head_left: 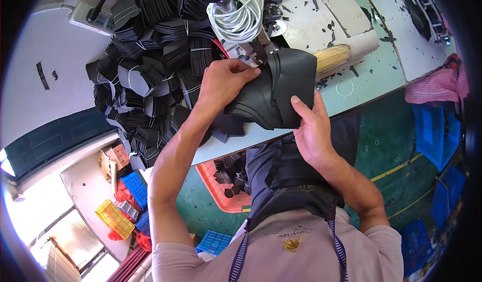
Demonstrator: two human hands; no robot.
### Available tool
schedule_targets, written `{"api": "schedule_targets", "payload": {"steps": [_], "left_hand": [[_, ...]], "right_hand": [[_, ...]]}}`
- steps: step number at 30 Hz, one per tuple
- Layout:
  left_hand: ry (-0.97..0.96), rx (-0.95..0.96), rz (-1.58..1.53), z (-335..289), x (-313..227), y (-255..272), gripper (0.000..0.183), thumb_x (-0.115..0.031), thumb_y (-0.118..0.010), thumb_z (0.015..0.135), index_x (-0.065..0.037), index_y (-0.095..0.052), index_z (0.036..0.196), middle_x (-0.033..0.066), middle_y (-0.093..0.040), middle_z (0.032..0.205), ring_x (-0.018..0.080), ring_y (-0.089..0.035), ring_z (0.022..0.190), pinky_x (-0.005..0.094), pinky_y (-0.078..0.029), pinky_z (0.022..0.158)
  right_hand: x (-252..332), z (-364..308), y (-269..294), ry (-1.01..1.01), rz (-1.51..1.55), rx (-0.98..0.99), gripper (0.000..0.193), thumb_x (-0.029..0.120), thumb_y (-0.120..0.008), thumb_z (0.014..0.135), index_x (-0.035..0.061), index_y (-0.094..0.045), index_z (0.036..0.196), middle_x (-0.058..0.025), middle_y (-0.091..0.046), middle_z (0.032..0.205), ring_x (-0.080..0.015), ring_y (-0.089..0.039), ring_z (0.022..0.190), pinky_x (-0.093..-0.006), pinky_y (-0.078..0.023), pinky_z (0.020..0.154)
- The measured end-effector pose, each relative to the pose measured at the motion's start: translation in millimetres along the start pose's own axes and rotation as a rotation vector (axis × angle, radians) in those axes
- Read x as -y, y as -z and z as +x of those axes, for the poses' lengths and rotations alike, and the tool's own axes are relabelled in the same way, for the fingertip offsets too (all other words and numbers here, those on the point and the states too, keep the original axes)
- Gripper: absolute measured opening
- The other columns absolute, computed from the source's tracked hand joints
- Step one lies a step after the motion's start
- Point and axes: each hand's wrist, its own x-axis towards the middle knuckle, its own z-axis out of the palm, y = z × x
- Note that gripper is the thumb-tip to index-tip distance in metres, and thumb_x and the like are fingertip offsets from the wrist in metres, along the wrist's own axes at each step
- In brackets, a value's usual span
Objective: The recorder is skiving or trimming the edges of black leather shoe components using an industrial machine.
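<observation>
We steady a black stack in both hands, close by the machine head.
Our step looks to be lining up the layered pieces: the stack is held at the front of the worktop, its upper edge near the machine head, though we cannot tell whether they touch. Our left hand pinches the upper-left edge between thumb and forefinger; our right hand clasps the lower-right side, thumb on top, the other fingers mostly hidden behind it. Tied black bundles lie heaped to our left. We judge that the next move calls for keeping the loose layers from sliding while the left fingers guide the edge, clear of the machine's working end.
</observation>
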Motion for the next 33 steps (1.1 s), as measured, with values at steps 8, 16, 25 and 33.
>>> {"api": "schedule_targets", "payload": {"steps": [8, 16, 25, 33], "left_hand": [[-0.017, 0.026, -0.070, -2.2, 3.8, 2.3, 0.037, -0.026, -0.076, 0.084, 0.002, -0.074, 0.107, 0.0124, -0.074, 0.093, 0.0181, -0.070, 0.082, 0.0298, -0.053, 0.078], [-0.003, 0.109, -0.170, -3.5, 8.2, 8.6, 0.041, -0.017, -0.076, 0.084, 0.005, -0.069, 0.119, 0.0113, -0.073, 0.104, 0.0140, -0.067, 0.092, 0.0269, -0.052, 0.085], [-0.030, 0.096, -0.331, -6.9, 27.0, 5.0, 0.036, -0.018, -0.074, 0.086, 0.004, -0.071, 0.115, 0.0095, -0.073, 0.098, 0.0124, -0.067, 0.086, 0.0243, -0.051, 0.077], [-0.056, 0.074, -0.461, -7.1, 19.2, -1.2, 0.035, -0.026, -0.077, 0.085, 0.003, -0.074, 0.104, 0.0056, -0.073, 0.083, 0.0090, -0.064, 0.074, 0.0256, -0.049, 0.068]], "right_hand": [[2.9, -0.6, -3.0, 0.018, 0.010, -0.004, 0.038, 0.006, -0.059, 0.098, 0.0019, -0.045, 0.133, -0.0118, -0.059, 0.128, -0.0190, -0.060, 0.115, -0.0353, -0.051, 0.099], [4.6, 0.6, -0.2, 0.055, -0.020, 0.044, 0.041, 0.008, -0.057, 0.100, 0.0041, -0.044, 0.138, -0.0098, -0.058, 0.131, -0.0192, -0.059, 0.119, -0.0372, -0.048, 0.103], [9.2, -4.6, 1.5, 0.040, -0.004, 0.025, 0.042, 0.007, -0.057, 0.099, 0.0035, -0.044, 0.138, -0.0100, -0.059, 0.129, -0.0193, -0.060, 0.117, -0.0362, -0.049, 0.101], [11.5, -4.2, 5.9, 0.060, -0.002, -0.010, 0.041, 0.006, -0.060, 0.097, 0.0057, -0.045, 0.136, -0.0083, -0.060, 0.127, -0.0159, -0.062, 0.110, -0.0316, -0.051, 0.092]]}}
